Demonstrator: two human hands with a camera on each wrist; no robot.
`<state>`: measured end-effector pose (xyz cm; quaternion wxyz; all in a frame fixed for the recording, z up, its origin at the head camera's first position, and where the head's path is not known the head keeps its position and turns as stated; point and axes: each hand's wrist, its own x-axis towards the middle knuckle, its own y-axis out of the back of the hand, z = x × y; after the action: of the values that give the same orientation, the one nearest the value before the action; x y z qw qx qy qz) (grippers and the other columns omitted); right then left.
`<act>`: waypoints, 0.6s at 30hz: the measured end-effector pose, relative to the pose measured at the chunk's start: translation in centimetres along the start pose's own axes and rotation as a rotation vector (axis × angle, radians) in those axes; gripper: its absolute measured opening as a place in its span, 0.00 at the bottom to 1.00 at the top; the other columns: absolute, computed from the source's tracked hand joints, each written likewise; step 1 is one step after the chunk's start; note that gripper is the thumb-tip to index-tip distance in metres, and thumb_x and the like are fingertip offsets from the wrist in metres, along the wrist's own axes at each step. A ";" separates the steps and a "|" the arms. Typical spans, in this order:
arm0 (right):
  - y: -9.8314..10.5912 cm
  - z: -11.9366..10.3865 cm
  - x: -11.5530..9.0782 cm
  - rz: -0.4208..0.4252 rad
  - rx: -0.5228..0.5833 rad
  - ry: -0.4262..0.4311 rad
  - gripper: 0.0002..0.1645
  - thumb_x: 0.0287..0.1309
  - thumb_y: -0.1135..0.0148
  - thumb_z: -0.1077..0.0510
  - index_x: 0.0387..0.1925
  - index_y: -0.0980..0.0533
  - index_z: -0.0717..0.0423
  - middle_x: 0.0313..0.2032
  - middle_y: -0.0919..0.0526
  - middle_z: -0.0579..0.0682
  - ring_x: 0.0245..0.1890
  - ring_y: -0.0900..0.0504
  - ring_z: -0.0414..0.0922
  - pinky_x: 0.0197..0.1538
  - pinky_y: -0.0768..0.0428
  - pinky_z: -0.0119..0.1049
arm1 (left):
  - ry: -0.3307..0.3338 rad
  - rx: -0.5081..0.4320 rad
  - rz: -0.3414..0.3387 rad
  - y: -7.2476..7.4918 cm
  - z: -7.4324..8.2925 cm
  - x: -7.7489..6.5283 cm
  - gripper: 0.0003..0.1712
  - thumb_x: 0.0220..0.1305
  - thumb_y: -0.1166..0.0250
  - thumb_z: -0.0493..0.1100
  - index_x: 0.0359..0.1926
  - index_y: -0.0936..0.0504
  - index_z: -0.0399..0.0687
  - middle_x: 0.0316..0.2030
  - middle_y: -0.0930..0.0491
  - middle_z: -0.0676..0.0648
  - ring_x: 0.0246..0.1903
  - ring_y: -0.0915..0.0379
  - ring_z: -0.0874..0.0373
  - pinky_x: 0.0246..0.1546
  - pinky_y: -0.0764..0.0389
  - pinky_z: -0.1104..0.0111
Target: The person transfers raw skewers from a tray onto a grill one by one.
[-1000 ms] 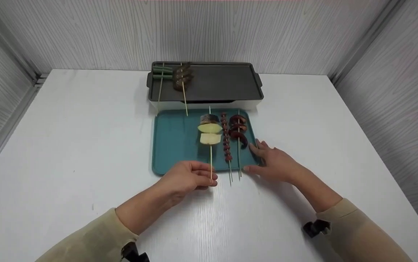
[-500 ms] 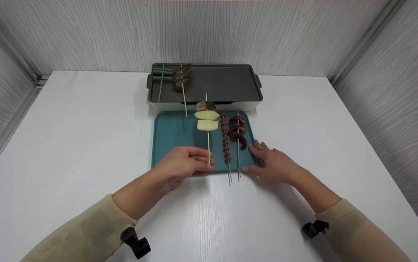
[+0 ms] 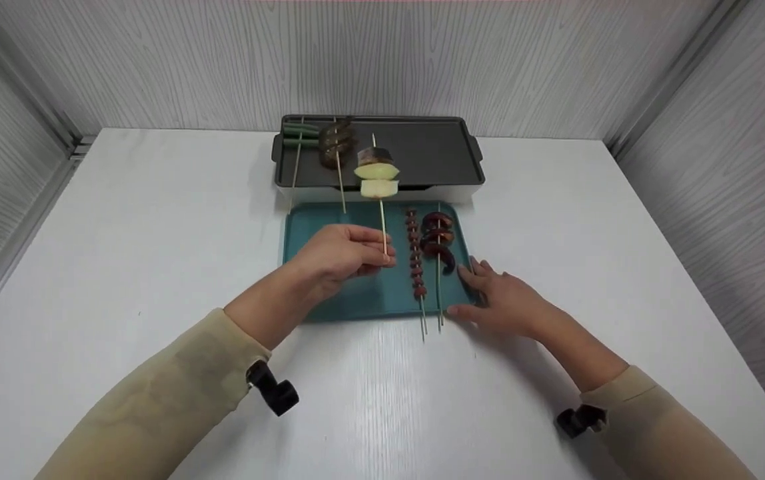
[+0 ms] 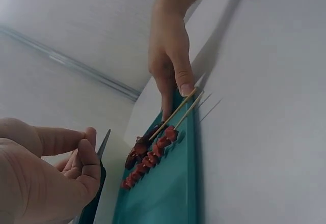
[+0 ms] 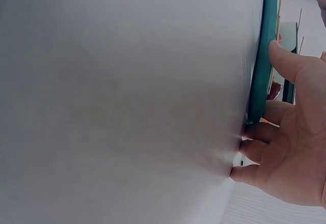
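My left hand pinches the bare stick of a food skewer between thumb and fingers. The skewer carries a dark-topped piece, a pale yellow slice and a cream block, and in the head view these overlap the front of a dark griddle. Below that hand lies a teal tray. On its right side are a skewer of small red pieces and a skewer of dark red curled pieces. My right hand rests at the tray's front right corner, its thumb and fingers touching the rim.
On the griddle's left end lie a skewer of green stalks and a skewer with a brown curled piece, their sticks overhanging the front edge. White table surrounds the tray. Wood-grained panels stand behind and at both sides.
My left hand has moved forward, away from me, carrying the held skewer from over the tray to where its food overlaps the griddle. The right hand has stayed at the tray corner.
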<state>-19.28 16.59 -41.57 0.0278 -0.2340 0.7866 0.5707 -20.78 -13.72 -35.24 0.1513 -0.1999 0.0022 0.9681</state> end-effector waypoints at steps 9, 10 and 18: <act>0.1 0.0 0.0 -0.001 0.010 0.002 0.57 0.69 0.40 0.26 0.83 0.44 0.58 0.83 0.51 0.60 0.83 0.51 0.60 0.79 0.47 0.63 | -0.019 -0.002 0.014 0.1 1.6 3.1 0.18 0.70 0.31 0.30 0.60 0.16 0.33 0.52 0.13 0.39 0.48 0.16 0.54 0.55 0.17 0.63; 0.1 0.0 0.0 0.001 0.010 0.010 0.57 0.69 0.40 0.27 0.83 0.44 0.58 0.83 0.51 0.60 0.83 0.51 0.60 0.79 0.47 0.63 | -0.020 -0.005 0.012 0.1 1.7 3.4 0.19 0.71 0.31 0.30 0.61 0.17 0.33 0.53 0.14 0.39 0.49 0.16 0.54 0.55 0.17 0.64; 0.0 0.0 0.1 0.015 0.000 0.030 0.56 0.70 0.38 0.28 0.82 0.44 0.58 0.82 0.49 0.61 0.83 0.51 0.59 0.79 0.47 0.62 | -0.027 -0.027 0.002 0.2 2.4 5.7 0.23 0.72 0.32 0.29 0.66 0.20 0.32 0.58 0.17 0.37 0.56 0.18 0.51 0.65 0.22 0.59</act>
<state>-19.36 16.59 -41.60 0.0118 -0.2365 0.7886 0.5675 -26.77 -12.11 -35.25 0.1476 -0.1890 -0.0126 0.9707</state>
